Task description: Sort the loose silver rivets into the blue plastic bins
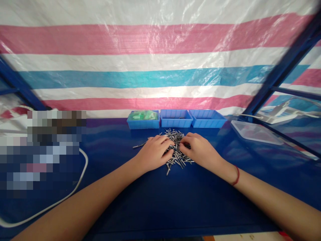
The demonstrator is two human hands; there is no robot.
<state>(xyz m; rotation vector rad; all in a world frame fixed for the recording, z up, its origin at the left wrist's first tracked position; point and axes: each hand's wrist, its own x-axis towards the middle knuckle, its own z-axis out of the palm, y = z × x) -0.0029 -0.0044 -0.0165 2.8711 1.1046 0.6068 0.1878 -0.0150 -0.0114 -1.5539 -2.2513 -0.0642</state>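
A loose pile of thin silvery metal pins that look like blind rivets (177,156) lies on the blue tabletop (173,204). My left hand (156,150) rests over the pile's left side, its fingers bent and the thumb apart from them. On the opposite side, my right hand (199,147) reaches into the pile with its fingers curled and the thumb and forefinger tips close together. Whether a pin sits in that pinch is too small to tell. One pin (139,146) sticks out to the left, beyond my left hand.
Behind the pile stand three blue bins: a left bin (143,125) with green-tinted plastic packets, a middle bin (177,122) with a few pins, and a right bin (208,123). A clear plastic lid (255,132) lies right. A white cable (84,174) curves at left; blue posts flank the table.
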